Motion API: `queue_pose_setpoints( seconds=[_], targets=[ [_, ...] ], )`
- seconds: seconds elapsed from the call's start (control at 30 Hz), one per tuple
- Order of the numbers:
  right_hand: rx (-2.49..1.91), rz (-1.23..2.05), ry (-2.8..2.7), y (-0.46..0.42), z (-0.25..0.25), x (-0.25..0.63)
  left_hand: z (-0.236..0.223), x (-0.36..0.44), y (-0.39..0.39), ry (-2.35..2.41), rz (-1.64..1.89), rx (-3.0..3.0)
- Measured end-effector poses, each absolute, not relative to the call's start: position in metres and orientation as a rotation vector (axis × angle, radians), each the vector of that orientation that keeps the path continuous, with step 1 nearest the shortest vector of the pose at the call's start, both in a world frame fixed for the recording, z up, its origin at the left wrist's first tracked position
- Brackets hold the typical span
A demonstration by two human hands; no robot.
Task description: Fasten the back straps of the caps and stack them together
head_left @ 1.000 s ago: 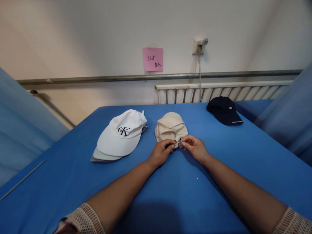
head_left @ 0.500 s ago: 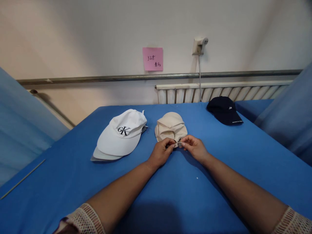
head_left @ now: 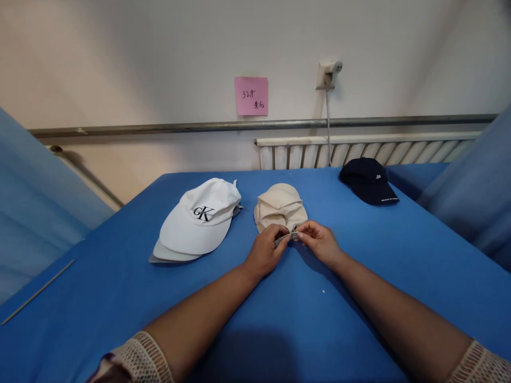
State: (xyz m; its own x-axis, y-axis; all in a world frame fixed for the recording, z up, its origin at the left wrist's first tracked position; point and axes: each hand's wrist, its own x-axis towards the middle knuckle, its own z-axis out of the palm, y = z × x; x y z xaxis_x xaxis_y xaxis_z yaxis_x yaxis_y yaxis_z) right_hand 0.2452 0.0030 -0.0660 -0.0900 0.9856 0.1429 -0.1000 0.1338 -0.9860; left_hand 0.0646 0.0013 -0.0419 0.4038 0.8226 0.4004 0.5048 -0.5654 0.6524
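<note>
one beige baseball cap (head_left: pixel 278 197) lies on the blue sheet (head_left: pixel 311 330), its crown just beyond the fingertips and its back strap (head_left: pixel 290 235) on the near side. the left hand (head_left: pixel 268 249) has thumb and fingers clamped on the strap, while the right hand (head_left: pixel 321 244) pinches its small metal buckle (head_left: pixel 295 234) between thumb and forefinger.

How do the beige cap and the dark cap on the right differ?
The beige cap is pale, while the dark cap looks black or navy.
The left hand and right hand hold the beige cap at its near edge; no hand touches the dark cap.
The dark cap shows white lettering; the beige cap shows none.
Both lie on the blue surface.
</note>
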Motion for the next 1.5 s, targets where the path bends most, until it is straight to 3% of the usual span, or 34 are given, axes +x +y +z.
queue_pose_setpoints(
  seconds=[0.27, 1.5],
  targets=[
    [-0.993, 1.233, -1.238, 0.004, -0.064, 0.246, -0.037, 0.055, -0.005, 1.223, 0.889, 2.498],
    [-0.966, 1.278, -1.177, 0.005, -0.064, 0.246, -0.042, 0.06, 0.004, 1.224, 0.865, 2.478]
  ],
)
